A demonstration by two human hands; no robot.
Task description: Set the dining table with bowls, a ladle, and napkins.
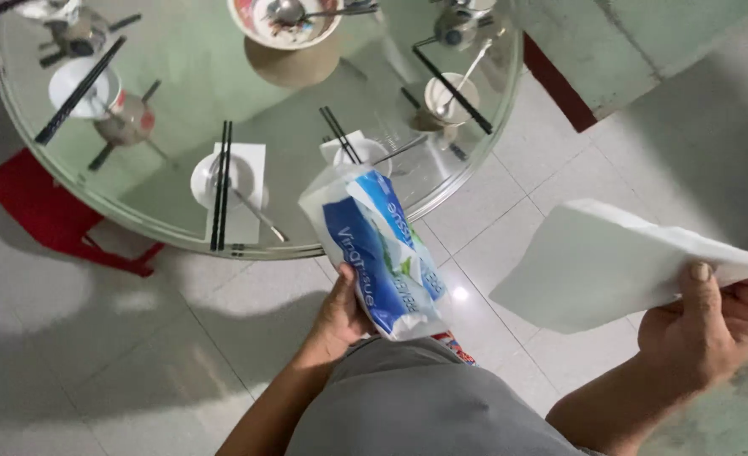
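My left hand point(340, 314) grips a blue and white plastic pack of paper napkins point(378, 249) from below, holding it upright in front of my waist. My right hand point(712, 325) pinches a white paper napkin point(598, 262) by its right edge, thumb on top; the sheet spreads out to the left over the floor. Both hands are near the edge of a round glass table point(188, 76).
On the table lie small white bowls with black chopsticks point(220, 181) across them, napkins, spoons and a large patterned bowl point(285, 21). A red stool point(53, 219) stands under the table's left side. The floor is pale tile point(138, 338).
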